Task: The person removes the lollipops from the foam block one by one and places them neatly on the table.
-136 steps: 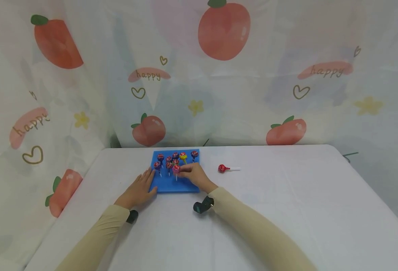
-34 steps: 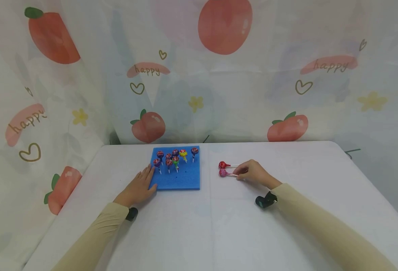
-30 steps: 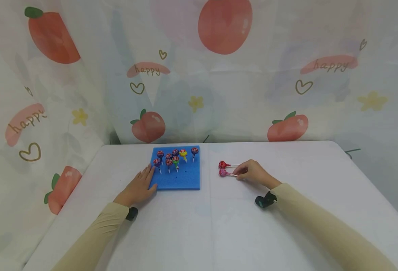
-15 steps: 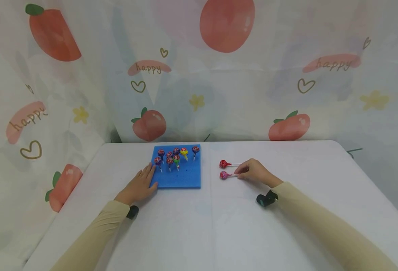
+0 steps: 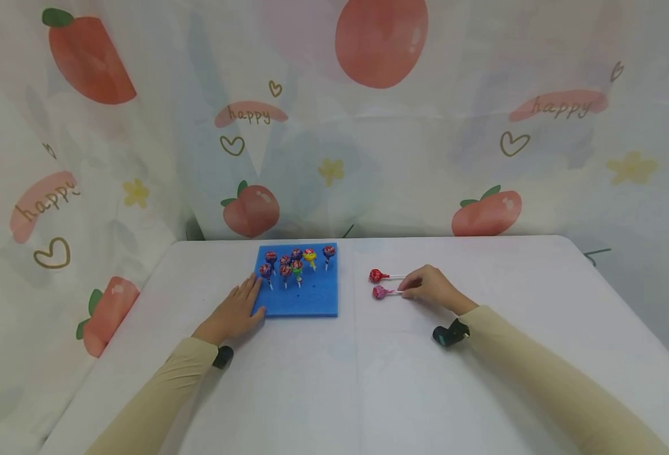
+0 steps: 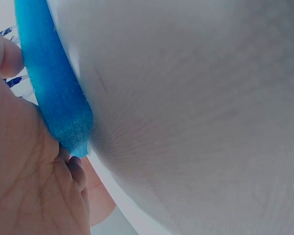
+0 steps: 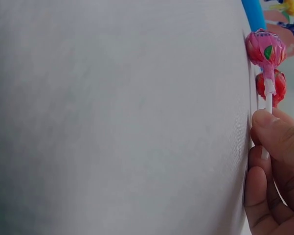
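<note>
- On a white table point(image 5: 323, 392), a blue board point(image 5: 289, 304) is set.
- The board's left edge is touched by the left hand point(image 5: 231, 316), its fingers straightened.
- By the right hand point(image 5: 430, 287), a pink lollipop point(image 5: 379, 292) is pinched by its stick point(image 7: 268, 103), right of the board.
- In the board, 8 lollipops point(image 5: 297, 266) are stuck, heads up.
- Just beyond the pink lollipop, a red lollipop point(image 5: 375, 276) is seen lying.

The left sleeve point(image 5: 155, 388) and right sleeve point(image 5: 551, 370) are long and light tan. The left one has wrinkles. A small black gadget point(image 5: 223, 357) sits by its end, a bent black gadget point(image 5: 449, 335) by the other.
</note>
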`<state>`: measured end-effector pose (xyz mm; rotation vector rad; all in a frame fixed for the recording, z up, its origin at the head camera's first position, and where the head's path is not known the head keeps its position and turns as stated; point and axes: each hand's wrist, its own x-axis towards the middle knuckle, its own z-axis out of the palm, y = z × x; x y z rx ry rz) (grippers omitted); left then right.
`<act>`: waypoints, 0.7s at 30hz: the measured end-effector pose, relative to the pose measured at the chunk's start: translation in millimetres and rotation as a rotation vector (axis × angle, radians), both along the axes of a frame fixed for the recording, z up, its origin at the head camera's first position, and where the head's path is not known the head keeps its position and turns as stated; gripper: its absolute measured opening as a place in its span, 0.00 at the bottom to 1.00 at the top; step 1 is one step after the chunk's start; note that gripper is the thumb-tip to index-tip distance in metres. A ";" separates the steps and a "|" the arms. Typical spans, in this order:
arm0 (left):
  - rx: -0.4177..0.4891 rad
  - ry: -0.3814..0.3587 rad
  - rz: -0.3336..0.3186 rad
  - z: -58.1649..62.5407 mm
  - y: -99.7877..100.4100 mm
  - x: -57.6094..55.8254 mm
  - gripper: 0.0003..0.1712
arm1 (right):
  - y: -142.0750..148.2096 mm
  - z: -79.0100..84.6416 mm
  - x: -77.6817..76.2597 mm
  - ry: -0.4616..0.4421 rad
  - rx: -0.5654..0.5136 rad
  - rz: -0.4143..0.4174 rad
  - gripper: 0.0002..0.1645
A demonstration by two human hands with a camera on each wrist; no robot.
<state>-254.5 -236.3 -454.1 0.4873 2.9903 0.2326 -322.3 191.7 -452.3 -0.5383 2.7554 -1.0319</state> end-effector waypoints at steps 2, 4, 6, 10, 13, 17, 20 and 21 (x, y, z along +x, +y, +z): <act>0.001 -0.005 0.003 0.8 0.3 0.4 0.41 | -1.4 0.4 0.3 -0.005 0.004 -0.007 0.04; 0.005 -0.010 0.007 1.4 0.7 0.6 0.41 | -3.0 1.4 1.0 -0.013 0.005 -0.013 0.04; 0.008 -0.011 0.008 1.6 1.0 0.7 0.41 | -4.4 2.6 1.6 -0.015 0.008 -0.012 0.04; -0.001 -0.012 0.012 0.1 1.0 0.4 0.41 | -5.9 4.2 2.6 -0.013 0.016 -0.013 0.04; -0.003 -0.014 0.014 -1.7 0.8 0.3 0.42 | -6.3 4.4 3.0 -0.011 0.021 -0.017 0.05; 0.004 -0.011 0.015 -2.7 1.0 0.5 0.42 | -5.9 4.2 3.2 -0.011 0.007 -0.012 0.08; 0.003 -0.009 0.015 -2.5 1.2 0.5 0.42 | -4.5 4.2 3.1 -0.010 -0.011 -0.003 0.11; 0.002 -0.008 0.014 -2.4 1.1 0.5 0.42 | -4.1 4.4 3.2 -0.005 -0.014 0.004 0.11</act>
